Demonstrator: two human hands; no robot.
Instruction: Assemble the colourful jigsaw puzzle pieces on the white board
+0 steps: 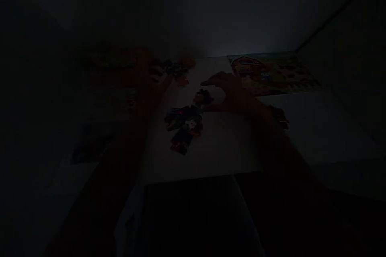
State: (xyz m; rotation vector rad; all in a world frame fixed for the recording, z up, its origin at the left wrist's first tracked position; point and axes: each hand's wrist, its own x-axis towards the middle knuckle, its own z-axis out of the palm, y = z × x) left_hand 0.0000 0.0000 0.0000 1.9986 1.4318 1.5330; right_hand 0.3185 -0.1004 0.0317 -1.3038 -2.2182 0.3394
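The view is very dark. My left hand [150,78] is at the back, thumb and fingers apart, beside a small heap of colourful jigsaw puzzle pieces [176,68]. My right hand [230,92] reaches in from the right, its thumb and forefinger spread on the near and far sides of a dark and orange puzzle piece [203,97]. I see no firm grip on that piece. Just nearer to me lies a second pile of puzzle pieces [185,120], with a dark and red piece [181,141] at its near edge.
A farm picture with a red barn [274,74] lies at the back right of the white table [217,144]. Some puzzle pieces [279,116] sit beside my right forearm. Another coloured picture [105,64] is dimly visible at the left. A wall rises behind.
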